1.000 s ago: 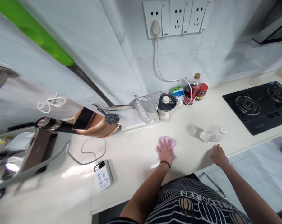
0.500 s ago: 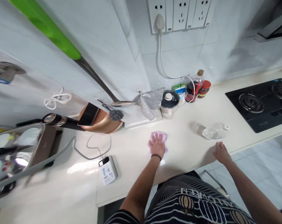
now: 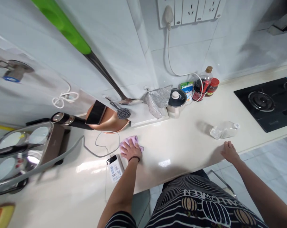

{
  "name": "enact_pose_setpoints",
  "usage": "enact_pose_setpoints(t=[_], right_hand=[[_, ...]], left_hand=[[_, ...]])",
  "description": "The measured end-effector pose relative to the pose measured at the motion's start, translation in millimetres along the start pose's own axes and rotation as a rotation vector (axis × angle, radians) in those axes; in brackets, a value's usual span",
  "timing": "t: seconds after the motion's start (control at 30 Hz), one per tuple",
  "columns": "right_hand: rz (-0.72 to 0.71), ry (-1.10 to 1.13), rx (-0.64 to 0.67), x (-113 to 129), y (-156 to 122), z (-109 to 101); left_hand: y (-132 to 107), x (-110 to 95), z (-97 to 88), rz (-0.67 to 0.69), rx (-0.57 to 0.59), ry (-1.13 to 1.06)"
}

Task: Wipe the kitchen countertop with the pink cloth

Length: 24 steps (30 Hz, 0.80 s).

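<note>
A pink cloth (image 3: 134, 138) lies bunched on the pale countertop (image 3: 176, 142). My left hand (image 3: 132, 151) presses down flat on it, fingers spread; part of the cloth is hidden under the palm. Just left of that hand is a white power bank (image 3: 115, 171) with a cable attached. My right hand (image 3: 230, 152) rests with curled fingers at the counter's front edge, and I see nothing in it. Close beyond it, a clear plastic bottle (image 3: 225, 129) lies on its side, apart from the fingers.
Along the wall stand a small lidded pot (image 3: 176, 101), a sauce bottle (image 3: 202, 87) and a red-lidded jar (image 3: 212, 87). A copper-coloured pan (image 3: 112, 122) and a dish rack (image 3: 59, 133) are at left. A black gas hob (image 3: 266, 104) lies right. A green-handled spatula (image 3: 62, 27) hangs nearby.
My left hand has slid the pink cloth leftward along the counter, close to the power bank. My right hand stays by the bottle. The view has shifted slightly.
</note>
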State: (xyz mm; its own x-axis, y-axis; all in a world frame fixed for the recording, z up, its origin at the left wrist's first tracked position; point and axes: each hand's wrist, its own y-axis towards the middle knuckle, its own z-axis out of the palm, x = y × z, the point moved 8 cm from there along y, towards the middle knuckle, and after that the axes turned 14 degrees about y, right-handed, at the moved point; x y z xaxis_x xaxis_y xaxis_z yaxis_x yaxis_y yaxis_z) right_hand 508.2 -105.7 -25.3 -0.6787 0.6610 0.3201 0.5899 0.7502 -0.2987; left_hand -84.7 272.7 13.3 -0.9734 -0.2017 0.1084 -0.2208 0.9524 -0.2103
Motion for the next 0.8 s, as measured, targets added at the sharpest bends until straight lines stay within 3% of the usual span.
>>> enact_pose_setpoints(t=[0.23,0.33,0.4,0.53,0.7,0.8], right_hand=[[-0.062,-0.006,0.007,8,-1,-4],[-0.044,-0.041,0.015,6,-1,-4],[-0.02,-0.051,0.026,3,-2,-4],[-0.004,-0.039,0.052,1,-3,-3],[0.028,-0.054,0.097,3,-1,0],[0.036,-0.062,0.119,6,0,-1]], left_hand=[[-86,19,21.1,0.024,0.043,0.028],[-131,7,34.6,0.084,0.071,0.068],[-162,-12,44.6,0.168,0.081,0.108],[-223,-77,61.9,0.453,0.105,0.142],[-285,-197,61.8,0.889,0.156,0.013],[-314,-265,54.0,1.075,0.166,-0.068]])
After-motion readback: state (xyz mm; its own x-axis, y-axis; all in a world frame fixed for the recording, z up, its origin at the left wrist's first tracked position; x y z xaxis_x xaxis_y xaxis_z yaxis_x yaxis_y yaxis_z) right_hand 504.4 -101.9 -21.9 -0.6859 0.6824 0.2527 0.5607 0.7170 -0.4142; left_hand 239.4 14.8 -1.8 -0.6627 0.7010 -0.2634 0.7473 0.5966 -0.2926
